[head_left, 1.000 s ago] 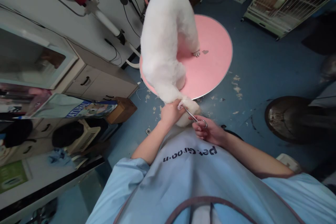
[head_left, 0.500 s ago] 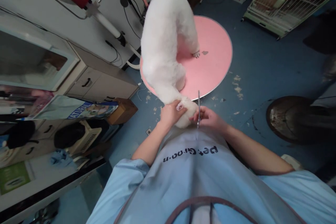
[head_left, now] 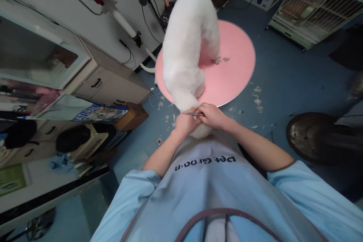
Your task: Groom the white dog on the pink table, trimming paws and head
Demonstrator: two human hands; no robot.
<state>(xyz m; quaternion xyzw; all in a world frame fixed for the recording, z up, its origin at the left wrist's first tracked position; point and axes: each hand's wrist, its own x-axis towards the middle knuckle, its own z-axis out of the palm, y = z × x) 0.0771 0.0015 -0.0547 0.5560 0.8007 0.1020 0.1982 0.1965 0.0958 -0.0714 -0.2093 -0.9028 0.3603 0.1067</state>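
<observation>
A fluffy white dog [head_left: 184,38] stands on a round pink table [head_left: 238,60], with its near end stretched over the edge to my apron. My left hand [head_left: 185,123] is closed on that near part of the dog; a rounded tuft of white fur shows below the hands, and which body part it is I cannot tell. Closed around the handles of slim metal scissors [head_left: 189,113] is my right hand [head_left: 213,115]. The scissors lie level, pointing left across the back of my left hand. Where the two hands meet, the fingers partly hide the dog.
A white-and-red dryer on a stand [head_left: 121,22] rises behind the table at left. Drawers [head_left: 98,83] and a cardboard box [head_left: 132,115] line the left side. A wire cage [head_left: 314,11] stands back right; a round stool [head_left: 303,134] is at right.
My right hand has moved left to my left hand. The scissors have turned from pointing away from me to lying level, pointing left. The whole view has shifted slightly.
</observation>
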